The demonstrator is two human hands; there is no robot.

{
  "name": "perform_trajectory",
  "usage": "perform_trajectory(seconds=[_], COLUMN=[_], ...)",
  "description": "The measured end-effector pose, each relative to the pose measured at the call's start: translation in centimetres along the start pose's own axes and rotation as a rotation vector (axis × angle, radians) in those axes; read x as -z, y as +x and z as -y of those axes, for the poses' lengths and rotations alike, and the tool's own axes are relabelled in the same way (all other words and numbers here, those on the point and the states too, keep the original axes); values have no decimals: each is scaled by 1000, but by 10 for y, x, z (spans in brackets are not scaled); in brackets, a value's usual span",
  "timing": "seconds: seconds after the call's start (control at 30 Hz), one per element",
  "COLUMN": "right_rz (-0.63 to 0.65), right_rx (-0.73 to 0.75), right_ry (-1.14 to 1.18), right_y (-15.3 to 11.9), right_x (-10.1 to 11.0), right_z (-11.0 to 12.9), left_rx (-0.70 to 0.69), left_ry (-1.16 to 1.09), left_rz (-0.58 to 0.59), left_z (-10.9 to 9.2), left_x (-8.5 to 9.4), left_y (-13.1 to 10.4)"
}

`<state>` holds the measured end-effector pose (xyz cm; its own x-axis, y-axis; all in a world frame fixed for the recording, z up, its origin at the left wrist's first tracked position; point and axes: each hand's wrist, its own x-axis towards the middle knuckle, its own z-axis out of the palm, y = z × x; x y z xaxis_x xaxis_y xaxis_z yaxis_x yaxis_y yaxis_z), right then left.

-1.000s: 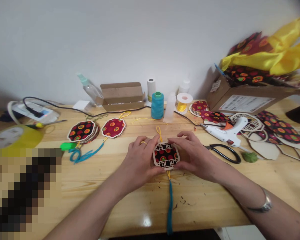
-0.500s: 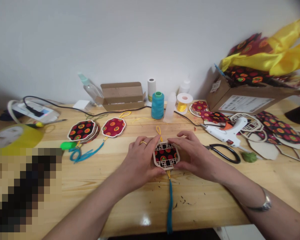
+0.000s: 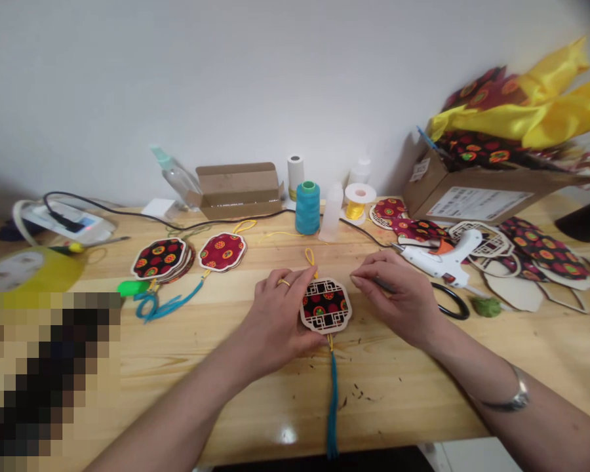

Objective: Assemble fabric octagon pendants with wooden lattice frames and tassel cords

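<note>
A small ornament [image 3: 325, 305], dark patterned cloth under a pale wooden lattice frame, lies flat on the wooden table [image 3: 255, 400]. A yellow loop [image 3: 309, 257] sticks out of its far edge and a teal tassel [image 3: 332, 406] trails toward me. My left hand [image 3: 275, 314] grips the ornament's left edge, thumb at its near corner. My right hand [image 3: 398, 295] is just right of the ornament and off it. Its fingers are drawn together over the blades of black scissors [image 3: 452, 303]. Whether it grips them is unclear.
A white glue gun [image 3: 442, 261] lies behind the scissors. Two finished ornaments [image 3: 160, 257] [image 3: 223, 251] sit at left. A teal thread spool [image 3: 307, 208], a yellow cord spool [image 3: 358, 200] and a small carton [image 3: 238, 190] stand at the back. A cardboard box [image 3: 476, 196] of cloth stands at right.
My right hand has left the ornament's right edge and shifted right, onto the scissors' blades. My left hand and the ornament have stayed put.
</note>
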<state>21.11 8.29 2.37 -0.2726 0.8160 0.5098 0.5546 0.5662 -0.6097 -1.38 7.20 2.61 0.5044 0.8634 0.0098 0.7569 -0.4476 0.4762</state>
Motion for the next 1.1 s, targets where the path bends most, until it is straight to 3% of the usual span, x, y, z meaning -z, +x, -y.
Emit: perform_trajectory(seconds=[0.73,0.83,0.97,1.1], right_rz=[-50,-82,-30,187], right_rx=[-13,-12,63,60], right_ry=[-58,-198,-532,-815], right_y=[4,9,10,2], right_x=[3,20,60,93], right_z=[-1,0,-9,-32], left_rx=[13,1,-15,-19], left_ry=[18,15,0,-9], left_rz=[-4,-17,-40,-37], left_z=[-2,-2,-3,-3], left_x=[0,0,0,-2], left_y=[1,1,1,1])
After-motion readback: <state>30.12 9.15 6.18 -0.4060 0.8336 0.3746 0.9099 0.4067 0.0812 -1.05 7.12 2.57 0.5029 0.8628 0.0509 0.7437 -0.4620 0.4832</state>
